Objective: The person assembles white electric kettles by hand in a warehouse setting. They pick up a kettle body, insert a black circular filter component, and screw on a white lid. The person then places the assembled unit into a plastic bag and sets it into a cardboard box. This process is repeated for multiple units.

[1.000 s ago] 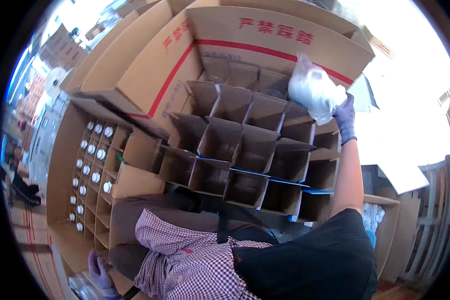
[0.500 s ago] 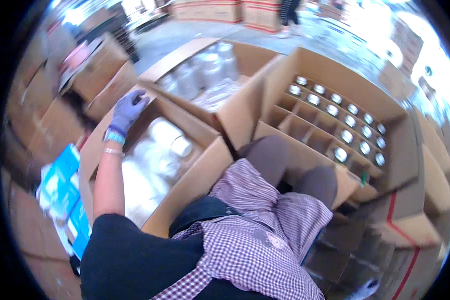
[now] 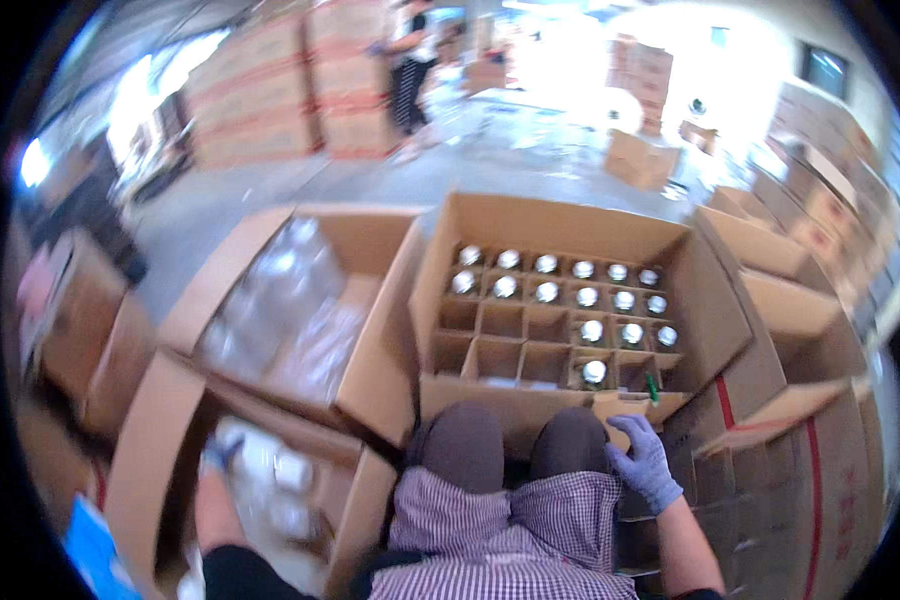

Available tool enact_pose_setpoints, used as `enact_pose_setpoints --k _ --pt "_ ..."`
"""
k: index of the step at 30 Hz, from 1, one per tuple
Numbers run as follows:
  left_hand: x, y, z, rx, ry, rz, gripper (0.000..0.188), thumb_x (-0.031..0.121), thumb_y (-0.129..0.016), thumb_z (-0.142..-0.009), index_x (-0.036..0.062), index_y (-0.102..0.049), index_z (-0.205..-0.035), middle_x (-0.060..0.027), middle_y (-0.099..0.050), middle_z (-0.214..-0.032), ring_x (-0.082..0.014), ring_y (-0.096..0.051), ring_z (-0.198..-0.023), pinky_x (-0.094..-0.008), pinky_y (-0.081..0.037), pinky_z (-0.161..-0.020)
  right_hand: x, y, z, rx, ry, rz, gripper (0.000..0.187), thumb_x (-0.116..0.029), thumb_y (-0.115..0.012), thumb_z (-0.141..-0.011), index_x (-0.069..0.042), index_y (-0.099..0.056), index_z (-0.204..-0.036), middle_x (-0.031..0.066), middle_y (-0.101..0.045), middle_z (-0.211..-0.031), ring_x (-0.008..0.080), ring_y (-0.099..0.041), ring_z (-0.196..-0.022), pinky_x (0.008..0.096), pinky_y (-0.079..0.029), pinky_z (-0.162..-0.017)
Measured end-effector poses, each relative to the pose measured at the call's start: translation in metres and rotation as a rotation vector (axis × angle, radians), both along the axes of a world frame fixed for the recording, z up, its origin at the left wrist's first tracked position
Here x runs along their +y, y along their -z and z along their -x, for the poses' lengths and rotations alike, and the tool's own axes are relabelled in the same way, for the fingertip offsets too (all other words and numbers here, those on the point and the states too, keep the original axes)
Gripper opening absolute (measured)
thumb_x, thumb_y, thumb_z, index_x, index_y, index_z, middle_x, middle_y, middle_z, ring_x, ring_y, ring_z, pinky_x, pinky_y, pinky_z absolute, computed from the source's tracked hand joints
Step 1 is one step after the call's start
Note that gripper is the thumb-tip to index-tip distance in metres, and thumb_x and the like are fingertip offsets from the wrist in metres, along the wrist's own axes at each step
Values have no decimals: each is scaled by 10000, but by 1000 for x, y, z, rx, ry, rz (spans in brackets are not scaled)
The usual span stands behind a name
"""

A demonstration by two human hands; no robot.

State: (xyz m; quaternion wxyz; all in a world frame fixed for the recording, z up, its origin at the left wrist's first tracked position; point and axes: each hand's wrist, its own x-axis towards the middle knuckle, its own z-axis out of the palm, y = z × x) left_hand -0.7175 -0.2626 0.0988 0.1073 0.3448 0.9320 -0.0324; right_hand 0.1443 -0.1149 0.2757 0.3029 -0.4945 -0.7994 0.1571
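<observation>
My left hand [image 3: 217, 455], in a pale purple glove, reaches down into the near-left carton [image 3: 160, 430], beside a white plastic-looking container [image 3: 255, 450]. Its fingers are blurred, so any grip is hidden. Clear wrapped items [image 3: 295, 515] lie in the same carton. My right hand [image 3: 648, 465], gloved alike, hovers by my knee at the front edge of the divided carton [image 3: 570, 222], fingers curved and apart, close to a light cardboard flap [image 3: 620, 406]. Inside that carton, silver-capped bottles [image 3: 592, 331] stand in the back rows and right-hand cells; several front-left cells are bare.
Behind the near-left carton stands another carton [image 3: 385, 330] with clear bottles [image 3: 290, 270] and plastic film [image 3: 330, 340]. Open cartons [image 3: 800, 310] stand at right. A blue packet [image 3: 95, 550] lies at lower left. Stacked boxes [image 3: 255, 95] and a person [image 3: 410, 70] are farther back.
The view has swung right and up. My left hand has gone from the carton's rim down inside it. My right hand has come up from the lower edge to the divided carton.
</observation>
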Motion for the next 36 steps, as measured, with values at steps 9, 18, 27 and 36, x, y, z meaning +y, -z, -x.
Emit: enact_pose_setpoints --k 9,18,27,36 --pt "-16 -73 -68 -473 -19 -577 672 219 -995 -474 -1 -645 -1003 -158 -640 -1061 -269 -601 -875 -415 -516 -821 -32 -18 -15 120 91 86 376 -154 -688 -838 -21 -649 -1187 166 -648 -1122 319 -645 -1045 395 -519 -922" --pt "-73 -313 -313 -394 494 -1417 803 362 -757 -868 -21 -394 -1474 -168 -516 -1416 -262 -537 -1227 -390 -439 -1033 -29 -35 138 954 -450 641 630 -344 -642 -964 -64 -413 -1480 166 -560 -1338 254 -637 -1104 352 -533 -937" --pt "19 -244 -425 -557 561 -1127 897 489 -807 -782 -35 -438 -1409 -159 -611 -1270 -249 -564 -1223 -393 -467 -1003 -18 -61 100 1211 -502 920 640 -364 -674 -925 17 -464 -1394 111 -589 -1255 206 -534 -1216 339 -427 -1056" --pt "96 -211 -494 -1557 324 -1199 729 603 -289 -1049 27 -396 -1483 -166 -484 -1474 -280 -481 -1334 -421 -351 -1149 25 -41 53 159 -562 -453 811 -317 -864 -688 -98 -506 -1382 156 -458 -1414 365 -498 -1268 473 -417 -1063"
